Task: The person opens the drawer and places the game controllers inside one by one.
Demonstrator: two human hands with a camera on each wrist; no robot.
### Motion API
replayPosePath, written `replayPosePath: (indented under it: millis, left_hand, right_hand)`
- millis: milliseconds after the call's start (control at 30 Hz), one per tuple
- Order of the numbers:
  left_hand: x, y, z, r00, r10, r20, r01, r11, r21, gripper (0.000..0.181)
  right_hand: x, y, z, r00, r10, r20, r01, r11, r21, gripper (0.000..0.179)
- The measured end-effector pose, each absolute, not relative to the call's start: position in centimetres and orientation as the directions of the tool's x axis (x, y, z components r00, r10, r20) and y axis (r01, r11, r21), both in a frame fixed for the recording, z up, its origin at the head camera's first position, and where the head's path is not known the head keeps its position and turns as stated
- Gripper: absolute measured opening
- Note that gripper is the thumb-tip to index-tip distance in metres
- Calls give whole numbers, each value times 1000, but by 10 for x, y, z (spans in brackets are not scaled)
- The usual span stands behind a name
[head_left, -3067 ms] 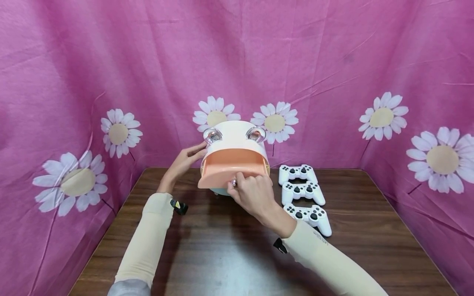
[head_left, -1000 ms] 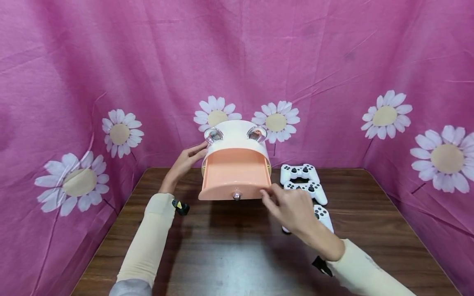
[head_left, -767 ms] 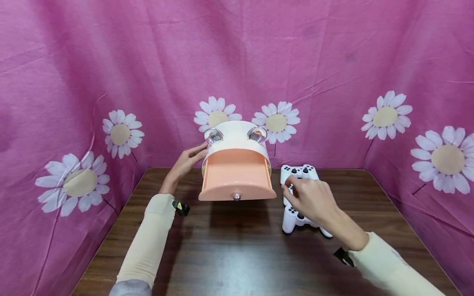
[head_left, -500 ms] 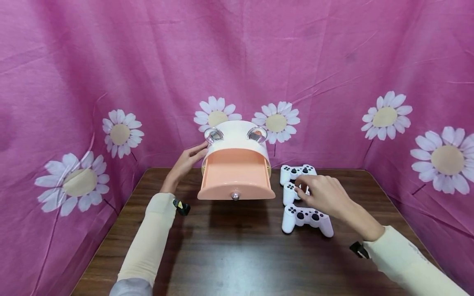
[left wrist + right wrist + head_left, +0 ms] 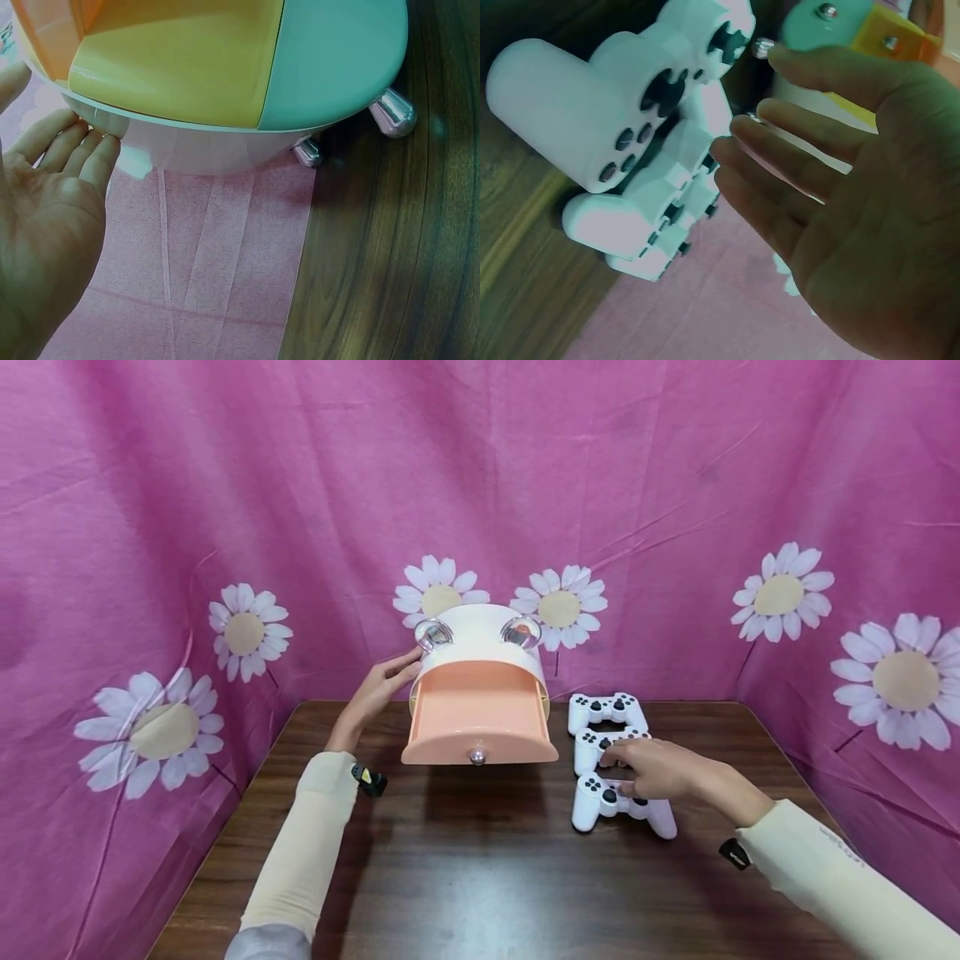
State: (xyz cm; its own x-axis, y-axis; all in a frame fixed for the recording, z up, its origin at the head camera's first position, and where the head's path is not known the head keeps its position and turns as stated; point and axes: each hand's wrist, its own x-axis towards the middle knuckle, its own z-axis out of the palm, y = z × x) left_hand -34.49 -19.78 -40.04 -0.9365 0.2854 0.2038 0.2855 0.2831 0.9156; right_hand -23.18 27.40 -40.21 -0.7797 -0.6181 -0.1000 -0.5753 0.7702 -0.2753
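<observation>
A small white drawer cabinet (image 5: 477, 631) stands at the back centre, its top peach drawer (image 5: 442, 750) pulled out. My left hand (image 5: 371, 697) rests its fingertips against the cabinet's left side; the left wrist view shows these fingers nearly straight. Over at the right, my right hand (image 5: 660, 770) hovers above the nearest white game controller (image 5: 587, 806), partly covering it and the middle controller (image 5: 587, 750). In the right wrist view that hand's fingers are extended, with nothing between them. A third controller (image 5: 581, 717) lies behind these two.
Below the peach drawer, the left wrist view shows a yellow drawer (image 5: 180, 60) and a green drawer (image 5: 337, 60). Metal feet (image 5: 393, 114) hold the cabinet above the wooden table (image 5: 465, 860). A pink flowered cloth (image 5: 480, 485) hangs behind and along both sides.
The peach drawer has come forward. My right hand has let go of its knob and moved right, then lowered toward the nearest controller. My left hand has stayed at the cabinet's side.
</observation>
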Motion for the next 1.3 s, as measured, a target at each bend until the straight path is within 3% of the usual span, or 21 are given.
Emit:
replayPosePath:
  millis: [133, 400, 667, 1300]
  left_hand:
    - [-344, -198, -400, -936, 289, 200, 283, 284, 916, 59]
    - [-345, -199, -400, -938, 290, 191, 277, 290, 916, 59]
    - [-346, -198, -403, -942, 278, 186, 266, 286, 921, 61]
    - [-344, -196, -403, -944, 261, 202, 274, 278, 921, 56]
  right_hand:
    - [-231, 273, -411, -758, -632, -164, -575, 765, -291, 51]
    - [-232, 273, -429, -763, -616, -193, -554, 779, -294, 60]
    - [-234, 273, -444, -759, -643, -101, -615, 759, -215, 38]
    - [-235, 274, -443, -755, -651, -81, -626, 752, -206, 34]
